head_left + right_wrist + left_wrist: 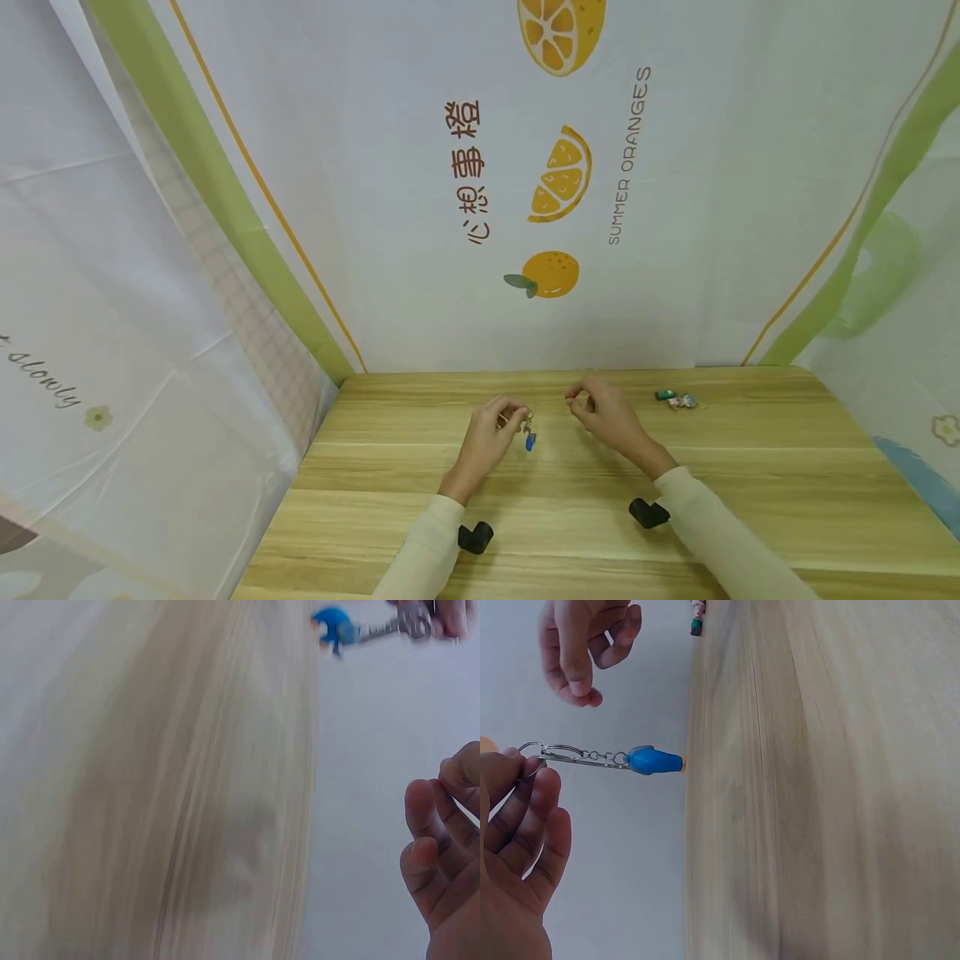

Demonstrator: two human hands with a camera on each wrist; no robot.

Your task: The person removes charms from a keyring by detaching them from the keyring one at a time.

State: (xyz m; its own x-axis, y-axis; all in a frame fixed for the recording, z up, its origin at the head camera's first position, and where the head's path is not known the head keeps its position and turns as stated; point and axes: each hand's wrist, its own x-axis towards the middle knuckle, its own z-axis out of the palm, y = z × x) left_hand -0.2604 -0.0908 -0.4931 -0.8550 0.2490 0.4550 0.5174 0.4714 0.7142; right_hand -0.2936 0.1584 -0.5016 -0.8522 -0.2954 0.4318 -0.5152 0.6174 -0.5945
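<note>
The fingers (532, 817) of our left hand (487, 437) are curling round the silver metal split ring (531, 754) of a small keychain, and we are pinching it so that its short silver chain (600, 757) and the little blue plastic charm with an orange tip (654, 760) are hanging free below the hand, just above the pale wooden tabletop (570, 500) and not resting on it. In the head view the blue charm is dangling between our two hands, nearer the left one. The fingers (431, 847) of our right hand (609, 414) are bending loosely, the thumb and forefinger tips coming close together, and we are seeing nothing held between them; the hand is hovering just beside the keychain without touching it. In the right wrist view the blue charm is showing at the top edge, slightly blurred, with the ring at the far corner. Beyond our right hand, near the back edge of the table, a small dark green block (664, 394) is lying next to a tiny multicoloured trinket (682, 402), too small for us to make out. Both our arms are wearing cream long sleeves (712, 525), and a white cloth backdrop printed with orange slices (562, 179) is standing behind the table.
</note>
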